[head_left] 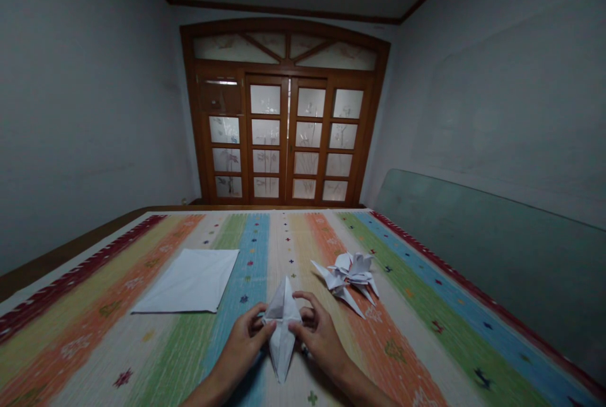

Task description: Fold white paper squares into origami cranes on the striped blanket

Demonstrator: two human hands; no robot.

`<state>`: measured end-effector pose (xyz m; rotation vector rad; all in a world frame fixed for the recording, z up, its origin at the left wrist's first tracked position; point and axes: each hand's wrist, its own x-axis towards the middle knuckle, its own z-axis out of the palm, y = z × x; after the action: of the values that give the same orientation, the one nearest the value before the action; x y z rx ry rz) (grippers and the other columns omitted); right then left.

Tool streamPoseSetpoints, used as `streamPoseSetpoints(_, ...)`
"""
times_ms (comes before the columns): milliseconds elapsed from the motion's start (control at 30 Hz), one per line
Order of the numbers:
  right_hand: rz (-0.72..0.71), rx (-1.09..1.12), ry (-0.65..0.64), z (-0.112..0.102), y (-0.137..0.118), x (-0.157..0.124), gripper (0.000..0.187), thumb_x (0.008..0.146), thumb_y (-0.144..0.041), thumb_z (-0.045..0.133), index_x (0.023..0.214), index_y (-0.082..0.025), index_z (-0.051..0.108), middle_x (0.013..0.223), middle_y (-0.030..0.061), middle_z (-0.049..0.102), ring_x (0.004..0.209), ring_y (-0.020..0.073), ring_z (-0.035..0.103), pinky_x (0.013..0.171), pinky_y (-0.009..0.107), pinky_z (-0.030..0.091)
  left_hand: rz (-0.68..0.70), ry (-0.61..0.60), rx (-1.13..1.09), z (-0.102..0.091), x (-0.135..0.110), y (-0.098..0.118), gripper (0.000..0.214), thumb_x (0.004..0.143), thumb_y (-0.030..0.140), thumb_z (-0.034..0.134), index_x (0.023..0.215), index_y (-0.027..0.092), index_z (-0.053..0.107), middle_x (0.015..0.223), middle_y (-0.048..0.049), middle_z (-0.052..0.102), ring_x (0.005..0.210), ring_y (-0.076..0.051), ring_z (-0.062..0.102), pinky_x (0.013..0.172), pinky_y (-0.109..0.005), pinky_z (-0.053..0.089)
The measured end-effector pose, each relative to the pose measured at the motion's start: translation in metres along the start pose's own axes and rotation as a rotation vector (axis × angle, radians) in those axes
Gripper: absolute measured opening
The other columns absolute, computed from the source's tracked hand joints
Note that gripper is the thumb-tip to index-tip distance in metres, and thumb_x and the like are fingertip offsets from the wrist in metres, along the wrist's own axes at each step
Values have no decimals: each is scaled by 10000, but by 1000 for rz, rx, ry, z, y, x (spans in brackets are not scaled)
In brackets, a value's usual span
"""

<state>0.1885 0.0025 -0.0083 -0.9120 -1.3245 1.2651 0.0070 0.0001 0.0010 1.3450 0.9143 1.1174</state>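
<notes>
A white piece of folded origami paper (pixel 283 347), long and diamond-shaped with pointed ends, is held between my two hands at the near middle of the table. My left hand (pixel 246 339) pinches its left side, thumb on top at the middle. On the opposite side my right hand (pixel 319 336) grips it the same way, with the index finger curled near the upper part. Several finished-looking white folded paper figures (pixel 350 274) lie in a cluster to the right, beyond my right hand. Flat sheets of white paper (pixel 189 281) rest to the left.
A striped, colourful tablecloth (pixel 189 363) covers the table. Along the right side stands a pale green panel (pixel 473 243), perhaps a bench back or headboard. Wooden doors with glass panes (pixel 286 135) are at the far end, between white walls.
</notes>
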Motion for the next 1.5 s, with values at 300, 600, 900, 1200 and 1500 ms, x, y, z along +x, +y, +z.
streamPoseSetpoints(300, -46, -44, 18, 3, -4, -5, 571, 738, -251, 718, 1289, -216, 573, 765, -22, 654, 669, 167, 629, 590, 250, 451, -23, 82, 16, -1, 1, -3, 489, 714, 625, 784, 832, 165, 667, 642, 11, 692, 614, -186, 650, 548, -226, 461)
streamPoseSetpoints(600, -70, -101, 17, 4, -8, -7, 437, 751, -239, 711, 1184, -220, 654, 875, 32, 697, 768, 200, 666, 636, 271, 484, -32, 153, -54, 6, -3, -1, 573, 663, 614, 832, 964, 163, 647, 772, -48, 770, 681, -241, 720, 591, -274, 532)
streamPoseSetpoints(900, -173, -65, -52, -4, -9, -7, 450, 912, -507, 643, 1265, -232, 592, 833, 23, 659, 683, 177, 640, 612, 278, 501, -94, -49, -20, -5, -3, 0, 662, 681, 535, 842, 1150, 187, 532, 783, -30, 758, 661, -227, 711, 597, -287, 521)
streamPoseSetpoints(1200, -219, -285, -190, -21, -11, -1, 218, 868, -313, 673, 1057, -203, 677, 984, 70, 680, 811, 210, 674, 739, 335, 547, -111, -361, 212, -26, -8, 18, 471, 760, 308, 734, 1104, 244, 418, 823, 52, 633, 661, -131, 554, 566, -192, 373)
streamPoseSetpoints(1500, -288, -573, -199, -24, -13, -3, 349, 739, -76, 657, 1062, -207, 675, 1205, 109, 658, 1153, 272, 606, 948, 388, 493, -30, -248, 724, -39, 0, 22, 449, 746, 260, 680, 1192, 223, 643, 815, 37, 630, 791, -196, 547, 735, -262, 378)
